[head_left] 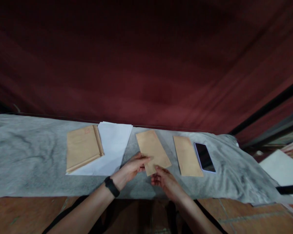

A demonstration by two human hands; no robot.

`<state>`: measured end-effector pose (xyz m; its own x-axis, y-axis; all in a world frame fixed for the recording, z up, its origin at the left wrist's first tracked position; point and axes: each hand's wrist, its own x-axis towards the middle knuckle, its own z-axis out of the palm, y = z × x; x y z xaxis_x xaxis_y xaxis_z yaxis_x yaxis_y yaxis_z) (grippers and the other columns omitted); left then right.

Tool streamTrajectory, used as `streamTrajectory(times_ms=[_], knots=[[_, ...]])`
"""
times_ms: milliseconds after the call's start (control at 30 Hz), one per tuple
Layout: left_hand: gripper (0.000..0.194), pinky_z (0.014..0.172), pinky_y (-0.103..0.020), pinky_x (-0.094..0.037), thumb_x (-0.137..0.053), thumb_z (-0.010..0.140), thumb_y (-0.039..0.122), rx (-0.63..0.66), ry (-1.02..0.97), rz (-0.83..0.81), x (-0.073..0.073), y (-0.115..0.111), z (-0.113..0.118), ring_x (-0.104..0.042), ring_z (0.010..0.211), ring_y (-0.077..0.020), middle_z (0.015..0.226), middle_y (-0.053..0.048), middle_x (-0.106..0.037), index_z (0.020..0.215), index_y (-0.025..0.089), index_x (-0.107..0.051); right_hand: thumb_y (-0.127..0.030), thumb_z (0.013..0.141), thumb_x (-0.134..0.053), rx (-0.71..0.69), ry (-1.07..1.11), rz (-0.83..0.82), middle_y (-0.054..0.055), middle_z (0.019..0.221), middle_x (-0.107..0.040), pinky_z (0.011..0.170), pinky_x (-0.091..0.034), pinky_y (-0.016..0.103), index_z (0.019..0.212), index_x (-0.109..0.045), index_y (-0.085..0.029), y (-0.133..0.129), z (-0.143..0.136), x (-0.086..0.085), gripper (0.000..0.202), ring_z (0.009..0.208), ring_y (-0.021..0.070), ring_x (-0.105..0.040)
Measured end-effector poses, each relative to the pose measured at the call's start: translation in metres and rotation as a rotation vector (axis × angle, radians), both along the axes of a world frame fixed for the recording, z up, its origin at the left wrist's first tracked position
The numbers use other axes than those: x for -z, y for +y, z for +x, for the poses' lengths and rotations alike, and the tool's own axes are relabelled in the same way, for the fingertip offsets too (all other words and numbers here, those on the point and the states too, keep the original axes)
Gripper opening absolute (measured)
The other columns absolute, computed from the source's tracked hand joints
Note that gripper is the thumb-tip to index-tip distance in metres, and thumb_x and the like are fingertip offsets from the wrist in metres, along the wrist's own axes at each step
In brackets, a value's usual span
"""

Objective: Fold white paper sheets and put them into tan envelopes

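A brown paper envelope is held at a slant above the grey cloth, between both hands. My left hand grips its left edge, thumb lying on top and the other fingers beneath. At the bottom edge my right hand pinches it, with the thumb on the upper face. The fingers under the envelope are partly hidden. To the right of it another brown envelope lies flat. On the left a stack of brown envelopes rests partly over white paper sheets.
A phone with a pale purple edge lies right of the flat envelope. Grey cloth covers the long narrow surface. Dark red fabric hangs behind it. Black bars and a white panel stand at the right.
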<state>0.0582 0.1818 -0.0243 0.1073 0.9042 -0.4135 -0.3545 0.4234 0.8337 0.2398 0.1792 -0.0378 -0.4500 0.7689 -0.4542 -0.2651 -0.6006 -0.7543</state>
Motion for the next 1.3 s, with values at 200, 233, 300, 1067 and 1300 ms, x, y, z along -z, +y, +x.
streamTrajectory(times_ms=[200, 233, 300, 1067, 1300], knots=[[0.056, 0.070, -0.028, -0.050, -0.077, 0.061, 0.022, 0.053, 0.082, 0.014, 0.002, -0.004, 0.003, -0.068, 0.090, -0.0200, 0.104, -0.005, -0.072, 0.114, 0.018, -0.059, -0.063, 0.082, -0.067, -0.168, 0.005, -0.006, 0.006, 0.080, -0.073, 0.061, -0.053, 0.026, 0.092, -0.070, -0.013, -0.001, 0.003, 0.002, 0.051, 0.062, 0.0135, -0.066], [0.056, 0.068, -0.027, -0.050, -0.076, 0.061, 0.021, 0.046, 0.100, 0.016, 0.003, -0.002, 0.001, -0.068, 0.089, -0.0195, 0.103, -0.005, -0.072, 0.114, 0.018, -0.058, -0.064, 0.084, -0.063, -0.224, 0.001, -0.021, 0.007, 0.081, -0.074, 0.061, -0.053, 0.026, 0.091, -0.070, -0.013, -0.001, 0.005, 0.000, 0.052, 0.062, 0.0136, -0.066], [0.056, 0.063, -0.025, -0.049, -0.074, 0.061, 0.020, 0.050, 0.148, 0.013, 0.005, 0.003, -0.003, -0.068, 0.083, -0.0182, 0.098, -0.004, -0.072, 0.114, 0.018, -0.057, -0.063, 0.087, -0.058, -0.334, 0.002, -0.036, 0.010, 0.084, -0.075, 0.063, -0.054, 0.028, 0.091, -0.071, -0.012, 0.002, 0.010, -0.005, 0.052, 0.062, 0.0140, -0.067], [0.036, 0.109, -0.041, -0.043, -0.040, 0.100, 0.026, 0.179, 1.365, 0.747, 0.015, 0.012, 0.002, -0.056, 0.128, -0.0218, 0.134, -0.012, -0.063, 0.131, 0.018, -0.057, -0.044, 0.101, -0.048, -0.511, -1.088, 1.574, 0.010, 0.159, -0.037, 0.122, -0.031, 0.046, 0.155, -0.035, -0.018, 0.001, 0.024, 0.025, 0.061, 0.147, 0.0238, -0.035], [0.053, 0.124, -0.044, -0.016, -0.027, 0.106, 0.041, 0.481, 1.519, 0.798, 0.045, 0.045, 0.012, -0.024, 0.152, -0.0192, 0.162, -0.008, -0.033, 0.154, 0.021, -0.034, -0.045, 0.101, -0.048, -0.587, -1.020, 1.601, 0.010, 0.152, -0.049, 0.124, -0.029, 0.042, 0.149, -0.046, -0.016, 0.002, 0.027, 0.027, 0.056, 0.146, 0.0219, -0.037]])
